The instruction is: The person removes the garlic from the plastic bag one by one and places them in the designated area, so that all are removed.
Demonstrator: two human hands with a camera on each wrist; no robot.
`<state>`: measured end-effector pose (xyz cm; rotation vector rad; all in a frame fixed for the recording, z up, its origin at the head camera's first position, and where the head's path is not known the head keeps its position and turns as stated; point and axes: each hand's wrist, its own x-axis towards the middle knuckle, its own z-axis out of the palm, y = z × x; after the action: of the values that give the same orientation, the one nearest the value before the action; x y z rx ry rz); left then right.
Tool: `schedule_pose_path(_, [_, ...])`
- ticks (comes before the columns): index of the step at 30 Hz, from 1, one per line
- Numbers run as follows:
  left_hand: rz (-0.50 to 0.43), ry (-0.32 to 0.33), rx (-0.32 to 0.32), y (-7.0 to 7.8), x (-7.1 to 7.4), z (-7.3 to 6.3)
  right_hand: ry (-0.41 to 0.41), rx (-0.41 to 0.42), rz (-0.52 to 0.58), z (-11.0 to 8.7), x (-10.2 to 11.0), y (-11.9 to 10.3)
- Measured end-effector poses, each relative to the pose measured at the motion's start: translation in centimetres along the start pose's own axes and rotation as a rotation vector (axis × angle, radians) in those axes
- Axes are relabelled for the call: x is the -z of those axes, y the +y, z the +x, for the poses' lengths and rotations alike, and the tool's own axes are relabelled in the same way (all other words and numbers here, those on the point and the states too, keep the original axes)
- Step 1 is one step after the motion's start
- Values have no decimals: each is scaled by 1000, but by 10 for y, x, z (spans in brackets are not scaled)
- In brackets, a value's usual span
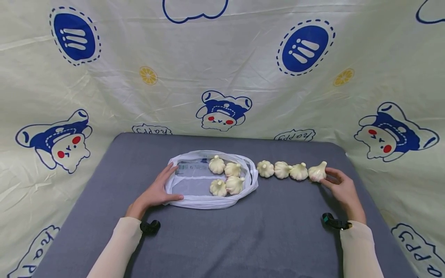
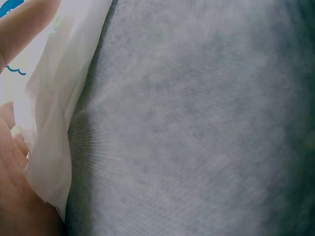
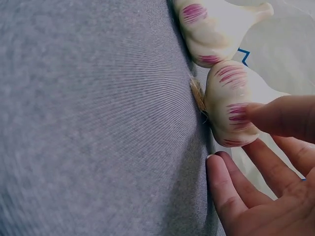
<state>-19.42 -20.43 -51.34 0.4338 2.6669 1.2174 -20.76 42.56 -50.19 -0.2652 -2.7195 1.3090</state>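
A white plastic bag (image 1: 208, 202) lies with its mouth spread wide, and several garlic bulbs (image 1: 218, 188) sit within its rim toward the right. My left hand (image 1: 158, 189) holds the bag's left end, thumb over the near rim and fingers at the far side. In the left wrist view, white plastic (image 2: 49, 142) runs between the thumb and the other fingers. To the bag's right, my right hand (image 1: 344, 191) pinches the end garlic bulb (image 1: 317, 172) of a row, its thumb (image 3: 283, 117) on the bulb's purple-streaked side. Three more bulbs (image 1: 281, 170) line up between it and the bag.
Grey cloth covers the table (image 1: 271, 239). Behind its far edge hangs a pale printed curtain (image 1: 222, 65), which also drapes down both sides. A black wrist strap (image 1: 150, 227) is on the left wrist and another strap (image 1: 335, 221) on the right.
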Motion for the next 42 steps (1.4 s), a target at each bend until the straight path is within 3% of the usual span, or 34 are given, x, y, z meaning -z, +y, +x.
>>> schedule_pose_path(12, [18,-1,-8,2,1,0,-17,29,29,3,1,1])
schedule_pose_path(24, [15,-3,-7,1,0,1,-83,-64,-44,2,6,-6])
schedule_pose_path(42, [7,6,-17,1,-1,0,-64,2,-65,-3,16,-12])
